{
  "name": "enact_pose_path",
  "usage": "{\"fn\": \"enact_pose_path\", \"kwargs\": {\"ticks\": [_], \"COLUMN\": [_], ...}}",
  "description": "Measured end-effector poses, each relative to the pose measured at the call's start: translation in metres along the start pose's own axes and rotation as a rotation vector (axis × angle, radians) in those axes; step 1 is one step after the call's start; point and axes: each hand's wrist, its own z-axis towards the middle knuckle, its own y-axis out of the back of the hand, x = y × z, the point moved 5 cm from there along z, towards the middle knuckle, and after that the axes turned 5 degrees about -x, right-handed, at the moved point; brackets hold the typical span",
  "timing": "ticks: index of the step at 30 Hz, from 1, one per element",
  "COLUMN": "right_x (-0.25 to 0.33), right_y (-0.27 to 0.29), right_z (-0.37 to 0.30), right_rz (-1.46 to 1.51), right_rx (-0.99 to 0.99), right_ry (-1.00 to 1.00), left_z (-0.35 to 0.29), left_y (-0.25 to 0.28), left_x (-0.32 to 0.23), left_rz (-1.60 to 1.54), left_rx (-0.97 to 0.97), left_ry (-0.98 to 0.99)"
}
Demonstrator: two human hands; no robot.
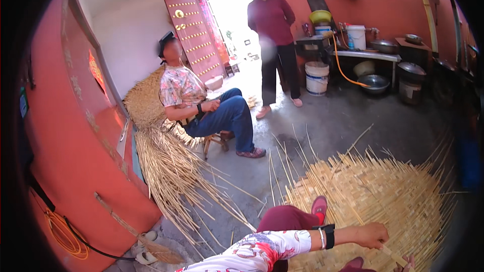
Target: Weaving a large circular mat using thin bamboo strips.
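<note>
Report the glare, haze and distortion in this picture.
Head view: daylight blows out the open doorway beside the studded red door; a hazy spot veils part of the standing person in dark red; the fisheye bends the salmon-red wall; shadow lies past the right edge of the straw-coloured woven mat.

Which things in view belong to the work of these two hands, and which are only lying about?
Seems to belong:
- woven mat, below the hands
- thin strip, pinched by the left hand; the right hand is mostly cut off, its grip unclear

Seems only lying about:
- broom and orange coil, by the red wall
- white bucket and metal basin, farther off
</note>
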Motion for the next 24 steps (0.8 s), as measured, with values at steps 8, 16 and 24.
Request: {"fn": "enact_pose_path", "kwargs": {"ticks": [8,16,24], "right_x": [-0.006,0.022,-0.066], "right_y": [-0.017,-0.057,0.048], "right_z": [0.014,0.026,0.128], "right_rz": [-0.298,-0.507,-0.846], "right_rx": [-0.039,-0.118,0.135], "right_ry": [0.047,0.198,-0.177], "left_z": [-0.003,0.035,0.056], "left_y": [0.006,-0.003,-0.02], "left_x": [0.03,0.048,0.192], "left_rz": [-0.221,-0.185,-0.439], "left_rx": [-0.19,-0.026,-0.647], "left_ry": [-0.124,-0.121,0.345]}}
